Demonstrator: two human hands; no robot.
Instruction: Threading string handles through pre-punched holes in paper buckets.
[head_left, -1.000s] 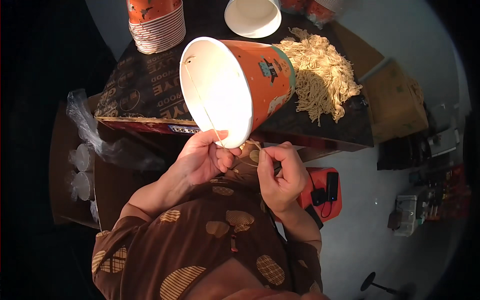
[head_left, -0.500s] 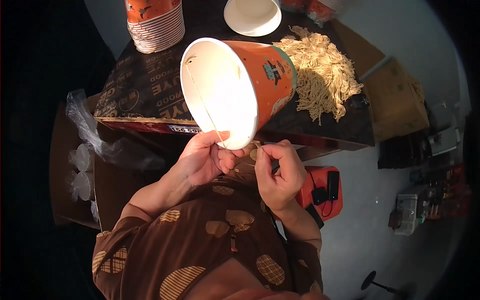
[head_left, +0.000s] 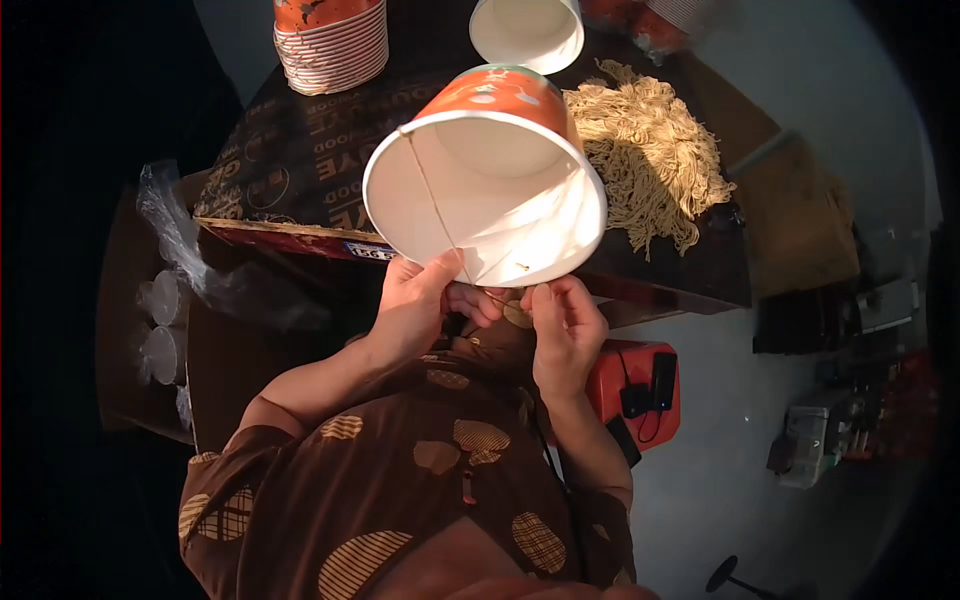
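An orange printed paper bucket (head_left: 490, 190) is tipped toward me, its white inside in view. A thin tan string (head_left: 430, 185) runs across its mouth from the far left rim to the near rim, and a small knot (head_left: 522, 267) shows on the inner wall. With its thumb over the near rim and fingers below, my left hand (head_left: 420, 300) grips the bucket and presses the string. My right hand (head_left: 567, 325) is closed in a pinch on string just under the near rim; its fingertips are partly hidden by the bucket.
On the dark printed board table (head_left: 310, 150) lie a heap of tan strings (head_left: 655, 150), a stack of orange paper buckets (head_left: 333, 50) and a single white-lined bucket (head_left: 527, 35). Clear plastic wrap (head_left: 170, 215) hangs at the left. A red stool (head_left: 640, 400) holds black devices.
The bucket has turned so that its mouth faces me more squarely, and its rim has swung right. My right hand has come up against the near rim; my left hand keeps its hold.
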